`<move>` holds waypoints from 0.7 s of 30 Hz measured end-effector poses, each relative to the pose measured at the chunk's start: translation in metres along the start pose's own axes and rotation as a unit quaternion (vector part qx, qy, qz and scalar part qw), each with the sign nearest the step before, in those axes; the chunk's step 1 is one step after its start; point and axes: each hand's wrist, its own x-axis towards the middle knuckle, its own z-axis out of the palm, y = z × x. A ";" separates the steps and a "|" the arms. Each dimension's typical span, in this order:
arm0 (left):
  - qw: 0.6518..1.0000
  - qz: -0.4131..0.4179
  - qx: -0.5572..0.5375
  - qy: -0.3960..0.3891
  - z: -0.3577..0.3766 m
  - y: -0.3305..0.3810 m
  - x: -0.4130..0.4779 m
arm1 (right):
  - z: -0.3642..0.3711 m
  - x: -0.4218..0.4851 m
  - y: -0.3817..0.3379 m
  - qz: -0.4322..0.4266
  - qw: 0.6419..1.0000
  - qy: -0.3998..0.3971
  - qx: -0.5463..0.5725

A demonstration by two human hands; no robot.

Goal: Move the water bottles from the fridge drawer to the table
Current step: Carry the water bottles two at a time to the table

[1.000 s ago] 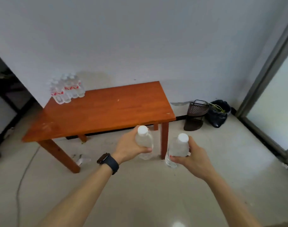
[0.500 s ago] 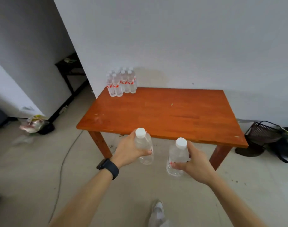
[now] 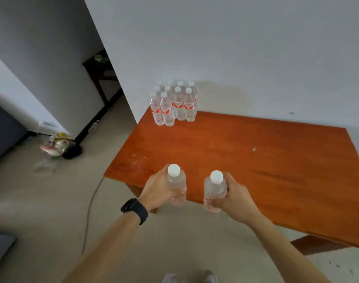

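Note:
My left hand [image 3: 157,189] grips a clear water bottle [image 3: 177,185] with a white cap, held upright over the near edge of the orange wooden table [image 3: 246,160]. Just to its right, my right hand [image 3: 238,198] grips a second clear bottle [image 3: 214,192], also upright, at the table's front edge. Several more bottles with red labels [image 3: 174,105] stand clustered at the table's far left corner against the white wall. The fridge drawer is out of view.
A wall corner juts out left of the table. On the floor at the left lie a crumpled plastic bag [image 3: 58,145] and a dark object [image 3: 72,152]. A cable [image 3: 90,205] runs across the floor by the table's near left leg.
The table has come much closer and shifted right in view. Both hands, each still holding its bottle, have gone from in front of the table to over its near edge.

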 end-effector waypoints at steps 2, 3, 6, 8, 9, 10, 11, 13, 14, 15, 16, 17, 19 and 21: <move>1.000 -0.014 -0.006 0.001 -0.005 -0.010 0.030 | 0.002 0.032 -0.006 0.003 1.000 -0.002 -0.015; 1.000 -0.020 -0.012 0.001 -0.008 -0.017 0.045 | 0.003 0.049 -0.009 0.007 1.000 -0.006 -0.024; 0.999 -0.028 -0.011 -0.011 -0.016 -0.037 0.096 | 0.010 0.097 -0.014 0.018 0.998 -0.021 -0.050; 0.999 -0.025 0.001 -0.028 -0.022 -0.048 0.133 | 0.016 0.132 -0.013 0.035 0.998 -0.023 -0.042; 0.999 -0.024 0.001 -0.035 -0.024 -0.054 0.152 | 0.020 0.149 -0.012 0.043 0.998 -0.026 -0.040; 0.999 -0.023 0.000 -0.042 -0.027 -0.058 0.171 | 0.023 0.166 -0.012 0.049 0.998 -0.028 -0.039; 0.999 -0.020 0.001 -0.049 -0.029 -0.064 0.190 | 0.027 0.182 -0.013 0.055 0.997 -0.029 -0.040; 0.998 -0.015 0.009 -0.060 -0.034 -0.073 0.227 | 0.034 0.216 -0.013 0.075 0.996 -0.025 -0.034; 0.998 -0.015 0.014 -0.066 -0.037 -0.078 0.245 | 0.037 0.231 -0.013 0.088 0.996 -0.022 -0.027; 0.997 -0.014 0.016 -0.073 -0.040 -0.082 0.263 | 0.040 0.246 -0.014 0.101 0.994 -0.019 -0.024; 0.996 -0.011 0.021 -0.082 -0.044 -0.083 0.279 | 0.041 0.260 -0.014 0.113 0.993 -0.016 -0.021; 0.995 -0.005 0.029 -0.091 -0.047 -0.085 0.296 | 0.043 0.274 -0.015 0.125 0.992 -0.016 -0.018; 0.994 0.008 0.039 -0.105 -0.054 -0.087 0.329 | 0.046 0.301 -0.016 0.149 0.989 -0.015 -0.001; 0.992 0.020 0.038 -0.115 -0.061 -0.088 0.360 | 0.050 0.326 -0.016 0.163 0.987 0.002 0.010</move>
